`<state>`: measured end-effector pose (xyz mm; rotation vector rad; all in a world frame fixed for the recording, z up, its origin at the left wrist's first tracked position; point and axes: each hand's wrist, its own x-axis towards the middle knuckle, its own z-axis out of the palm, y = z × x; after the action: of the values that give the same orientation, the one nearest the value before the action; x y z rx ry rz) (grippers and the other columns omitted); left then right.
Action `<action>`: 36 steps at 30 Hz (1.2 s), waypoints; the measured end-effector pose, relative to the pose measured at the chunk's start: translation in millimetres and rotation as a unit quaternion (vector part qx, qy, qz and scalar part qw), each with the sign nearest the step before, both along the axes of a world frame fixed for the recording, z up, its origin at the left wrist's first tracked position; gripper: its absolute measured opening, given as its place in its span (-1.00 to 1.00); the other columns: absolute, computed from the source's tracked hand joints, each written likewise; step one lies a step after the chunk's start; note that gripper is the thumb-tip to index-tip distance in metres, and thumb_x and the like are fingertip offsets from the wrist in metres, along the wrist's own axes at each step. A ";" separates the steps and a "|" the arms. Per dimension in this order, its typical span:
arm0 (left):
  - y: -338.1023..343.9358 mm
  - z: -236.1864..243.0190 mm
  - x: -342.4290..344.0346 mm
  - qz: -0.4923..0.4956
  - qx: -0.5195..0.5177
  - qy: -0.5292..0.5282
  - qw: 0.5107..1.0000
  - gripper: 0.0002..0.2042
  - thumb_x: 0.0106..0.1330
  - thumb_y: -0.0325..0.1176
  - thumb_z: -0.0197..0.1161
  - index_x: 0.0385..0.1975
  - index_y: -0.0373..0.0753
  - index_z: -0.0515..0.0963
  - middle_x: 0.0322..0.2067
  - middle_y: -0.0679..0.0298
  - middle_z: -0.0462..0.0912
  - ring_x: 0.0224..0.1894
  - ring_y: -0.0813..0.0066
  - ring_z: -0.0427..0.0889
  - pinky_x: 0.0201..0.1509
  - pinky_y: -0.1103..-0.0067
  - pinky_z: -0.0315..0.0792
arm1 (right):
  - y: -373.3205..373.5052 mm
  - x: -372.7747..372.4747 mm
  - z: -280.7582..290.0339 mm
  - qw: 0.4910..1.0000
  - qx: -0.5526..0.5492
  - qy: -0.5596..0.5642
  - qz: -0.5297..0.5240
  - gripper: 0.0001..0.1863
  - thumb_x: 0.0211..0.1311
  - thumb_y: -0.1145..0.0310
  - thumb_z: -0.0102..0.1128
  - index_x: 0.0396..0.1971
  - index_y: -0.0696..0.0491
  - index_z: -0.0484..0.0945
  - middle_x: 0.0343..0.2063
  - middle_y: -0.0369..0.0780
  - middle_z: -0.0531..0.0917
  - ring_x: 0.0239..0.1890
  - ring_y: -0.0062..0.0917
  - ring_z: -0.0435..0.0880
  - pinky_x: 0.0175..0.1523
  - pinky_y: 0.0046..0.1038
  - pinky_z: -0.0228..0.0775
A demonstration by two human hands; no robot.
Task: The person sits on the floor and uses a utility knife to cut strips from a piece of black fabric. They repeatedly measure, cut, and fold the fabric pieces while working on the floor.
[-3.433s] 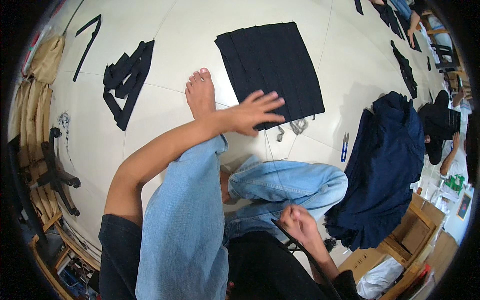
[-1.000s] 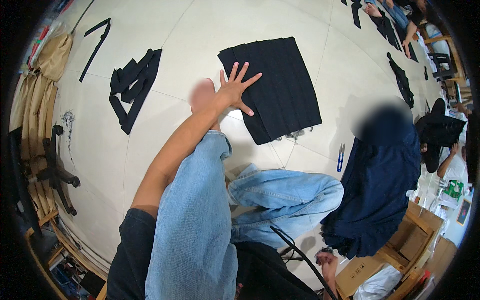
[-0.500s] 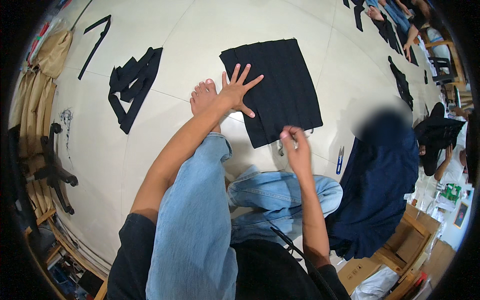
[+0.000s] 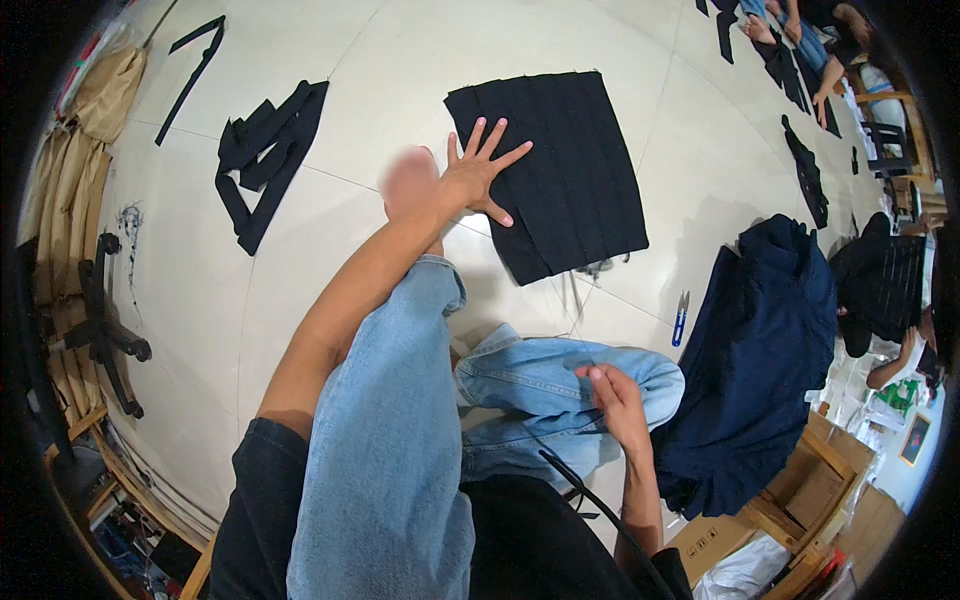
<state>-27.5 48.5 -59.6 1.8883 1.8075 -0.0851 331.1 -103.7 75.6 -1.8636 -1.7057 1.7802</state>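
Rightward, cardboard box (image 4: 712,535) (left hand (image 4: 468,184) on cloth (image 4: 572,180)).

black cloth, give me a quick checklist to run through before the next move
1. Left hand steadying the black cloth: ok, spread over its left edge.
2. Right hand off the cloth: ok, it is well short of the near edge.
3. Thread in the right hand's fingers: cannot tell, too fine to see.
4. Near edge free of loose threads: not ok, some grey ones show there.
5. Scissors off the cloth: ok, lying near the navy cloth.
6. Black strips apart from the cloth: ok.
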 end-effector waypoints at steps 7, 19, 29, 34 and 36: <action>0.7 2.5 -0.1 0.000 -0.011 -0.004 1.000 0.40 -0.52 0.26 0.64 0.47 0.50 -0.19 0.53 0.20 -0.54 0.53 0.01 -0.62 0.42 -0.25 -0.43 | -68.2 68.6 16.1 0.991 0.105 -0.078 0.031 -0.68 0.48 0.26 0.00 -0.27 0.14 0.68 -0.67 -0.27 0.43 -0.58 -0.72 0.32 -0.43 -0.55 0.22; 2.4 -3.9 -0.5 -0.005 -0.012 -0.013 1.000 0.43 -0.55 0.23 0.67 0.48 0.49 -0.20 0.51 0.13 -0.57 0.51 -0.09 -0.66 0.37 -0.32 -0.47 | -144.1 151.2 26.5 0.986 0.056 -0.138 -0.070 -0.69 0.48 0.23 0.04 -0.34 0.12 0.65 -0.76 -0.45 0.28 -0.69 -0.78 0.19 -0.56 -0.57 -0.01; 4.4 -2.1 3.7 -0.005 -0.022 0.003 1.000 0.42 -0.55 0.27 0.65 0.48 0.49 -0.18 0.52 0.16 -0.56 0.52 -0.03 -0.67 0.39 -0.28 -0.48 | -191.1 232.6 53.4 0.981 0.043 -0.131 -0.136 -0.67 0.48 0.27 0.02 -0.40 0.15 0.65 -0.74 -0.45 0.33 -0.66 -0.79 0.23 -0.55 -0.57 0.01; 0.5 -0.2 0.3 0.000 -0.016 -0.001 1.000 0.40 -0.53 0.25 0.65 0.48 0.49 -0.16 0.52 0.15 -0.55 0.52 -0.04 -0.65 0.41 -0.25 -0.47 | -190.2 277.9 87.0 0.967 -0.049 -0.195 -0.154 -0.66 0.46 0.24 0.05 -0.43 0.14 0.64 -0.78 -0.46 0.31 -0.70 -0.79 0.18 -0.58 -0.58 -0.05; -0.3 2.5 0.8 -0.001 -0.014 -0.007 1.000 0.39 -0.51 0.23 0.65 0.48 0.47 -0.15 0.52 0.10 -0.54 0.52 -0.09 -0.62 0.40 -0.26 -0.46 | -183.5 283.3 89.7 0.967 -0.101 -0.134 -0.192 -0.68 0.44 0.25 0.07 -0.43 0.14 0.65 -0.76 -0.44 0.34 -0.69 -0.77 0.17 -0.57 -0.59 -0.06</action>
<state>-26.7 48.2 -57.1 1.8665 1.7868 -0.0984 614.4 -287.2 165.3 -2.4140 -1.1391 1.6548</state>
